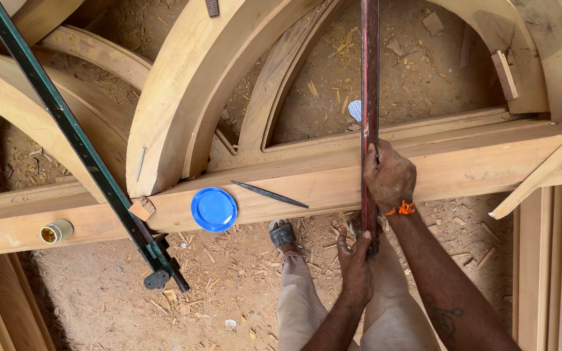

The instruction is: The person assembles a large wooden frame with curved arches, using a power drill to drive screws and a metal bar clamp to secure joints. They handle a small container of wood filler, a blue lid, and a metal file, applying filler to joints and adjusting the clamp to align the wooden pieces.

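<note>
The red bar clamp stands across the long wooden beam near its right end. The right hand is clenched on the bar at the beam; the left hand is wrapped around its lower end. Uneven pull could skew it, letting it slip off the beam's edge.

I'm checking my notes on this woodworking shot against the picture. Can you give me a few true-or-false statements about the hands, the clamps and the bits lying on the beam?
1. Both hands grip the red bar clamp. True: right hand above, left hand below.
2. The blue lid lies on the sawdust floor. False: it lies on the wooden beam.
3. The green bar clamp is held by a hand. False: no hand touches it.
4. A dark file lies on the beam, right of the lid. True.
</note>
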